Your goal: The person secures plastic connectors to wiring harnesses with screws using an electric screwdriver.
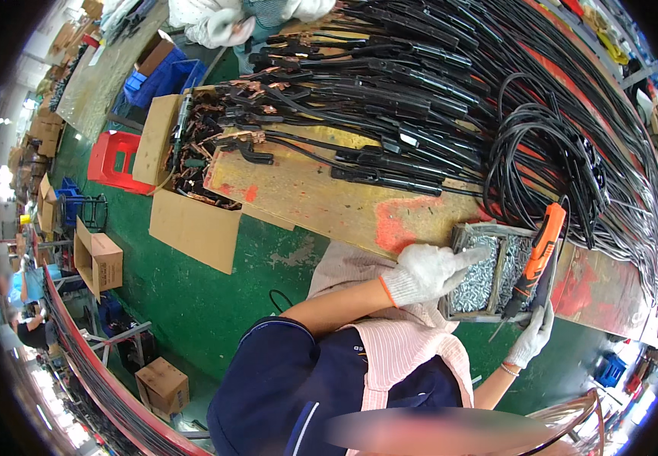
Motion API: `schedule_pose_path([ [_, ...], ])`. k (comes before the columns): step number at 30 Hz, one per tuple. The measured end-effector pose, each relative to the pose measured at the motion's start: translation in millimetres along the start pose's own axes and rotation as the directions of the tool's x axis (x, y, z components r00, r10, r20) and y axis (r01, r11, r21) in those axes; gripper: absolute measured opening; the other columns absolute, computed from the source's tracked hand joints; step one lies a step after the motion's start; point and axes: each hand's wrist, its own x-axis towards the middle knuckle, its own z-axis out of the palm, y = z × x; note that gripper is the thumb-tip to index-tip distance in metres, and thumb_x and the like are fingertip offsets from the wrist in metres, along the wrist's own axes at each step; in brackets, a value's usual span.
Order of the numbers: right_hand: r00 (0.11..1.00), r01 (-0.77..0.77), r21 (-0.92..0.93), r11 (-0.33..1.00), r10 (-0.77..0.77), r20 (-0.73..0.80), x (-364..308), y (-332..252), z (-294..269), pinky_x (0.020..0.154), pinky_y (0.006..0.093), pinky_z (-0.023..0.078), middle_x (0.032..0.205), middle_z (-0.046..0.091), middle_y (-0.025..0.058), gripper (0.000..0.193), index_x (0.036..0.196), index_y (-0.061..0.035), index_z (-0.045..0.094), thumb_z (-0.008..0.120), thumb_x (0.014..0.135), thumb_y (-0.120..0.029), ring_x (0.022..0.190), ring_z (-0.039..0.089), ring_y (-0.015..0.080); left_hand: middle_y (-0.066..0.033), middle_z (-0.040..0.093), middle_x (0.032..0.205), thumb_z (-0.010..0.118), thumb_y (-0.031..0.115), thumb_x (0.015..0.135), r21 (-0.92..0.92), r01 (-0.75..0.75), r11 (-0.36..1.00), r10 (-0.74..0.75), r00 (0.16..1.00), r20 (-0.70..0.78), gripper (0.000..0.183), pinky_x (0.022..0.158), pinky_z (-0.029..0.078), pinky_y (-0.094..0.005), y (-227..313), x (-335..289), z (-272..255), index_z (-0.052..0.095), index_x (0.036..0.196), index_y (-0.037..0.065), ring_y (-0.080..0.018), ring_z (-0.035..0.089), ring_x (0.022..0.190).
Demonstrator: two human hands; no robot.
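A divided wooden box [501, 262] of small silver screws [472, 283] sits at the table's near edge. My left hand [428, 272], in a white knit glove, is at its left side. Its fingers stretch over the rim towards the screws, with nothing seen in them. An orange and black electric screwdriver [543, 247] lies slanted across the box's right part, bit towards me. My right hand [532, 338], also gloved, is beside the box's near right corner, fingers extended along the outer wall. Whether it touches the wall I cannot tell.
Black cables with clamp-like handles [412, 110] cover the table's far side. A coiled black cable [542, 152] lies behind the box. To the left stand an open carton [196, 228] of copper-coloured parts and a red plastic stool [120, 161]. Another person's gloved hand [226, 29] shows at the far edge.
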Motion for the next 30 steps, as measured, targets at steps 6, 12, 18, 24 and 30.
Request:
schedule_pose_path([
  [6, 0.998, -0.059, 0.137, 0.989, 0.053, 0.041, -22, -12, 19, 0.048, 0.0192, 0.035, 0.071, 0.049, -0.0050, 0.034, 0.129, -0.0062, 0.057, 0.053, 0.098, -0.019, 0.057, 0.040, 0.0026, -0.0087, 0.060, 0.065, 0.052, 0.031, 0.093, 0.100, 0.032, 0.994, -0.014, 0.985, -0.175, 0.053, 0.045, 0.048, -0.0418, -13, 4, -12, 0.040, 0.144, 0.029, -0.0286, 0.061, 0.051],
  [12, 0.998, -0.069, 0.122, 0.990, 0.069, 0.002, -21, -5, 13, 0.048, 0.0188, 0.032, 0.085, 0.055, -0.0030, 0.035, 0.130, -0.0072, 0.054, 0.053, 0.098, -0.022, 0.059, 0.039, 0.0019, -0.0155, 0.065, 0.097, 0.055, 0.022, 0.091, 0.180, -0.010, 0.984, 0.082, 0.913, -0.400, 0.038, 0.071, 0.052, -0.0432, -30, -9, -58, 0.055, 0.128, 0.014, -0.0334, 0.064, 0.084],
  [18, 0.909, 0.298, 0.161, 0.941, -0.229, -0.347, 9, -37, -5, 0.048, 0.0193, 0.030, 0.104, 0.061, 0.0054, 0.035, 0.131, -0.0023, 0.053, 0.054, 0.097, -0.013, 0.060, 0.042, 0.0051, -0.0131, 0.066, 0.096, 0.059, 0.024, 0.088, 0.572, 0.397, 0.718, -0.023, 0.834, -0.551, 0.031, 0.073, 0.053, -0.0421, -99, -78, -147, 0.060, 0.117, 0.014, -0.0318, 0.063, 0.086],
  [24, 0.745, 0.618, 0.078, 0.783, -0.614, 0.261, 23, -112, 49, 0.078, 0.0261, 0.048, 0.107, 0.063, 0.0076, 0.030, 0.120, -0.0010, 0.060, 0.058, 0.090, 0.002, 0.088, 0.058, 0.0134, -0.0099, 0.064, 0.092, 0.058, 0.021, 0.087, 0.732, 0.558, 0.392, -0.302, 0.829, -0.470, 0.037, 0.065, 0.054, -0.0418, -159, -124, -202, 0.057, 0.123, 0.029, -0.0284, 0.065, 0.084],
  [30, 0.129, 0.952, 0.097, 0.292, -0.665, 0.735, 4, -181, 167, 0.078, 0.0396, 0.051, 0.107, 0.062, 0.0093, 0.037, 0.117, -0.0114, 0.059, 0.065, 0.082, -0.021, 0.094, 0.062, 0.0301, -0.0068, 0.065, 0.088, 0.055, 0.020, 0.088, 0.793, 0.518, 0.321, -0.333, 0.845, -0.418, 0.034, 0.064, 0.055, -0.0407, -172, -132, -201, 0.057, 0.122, 0.024, -0.0265, 0.066, 0.085],
])
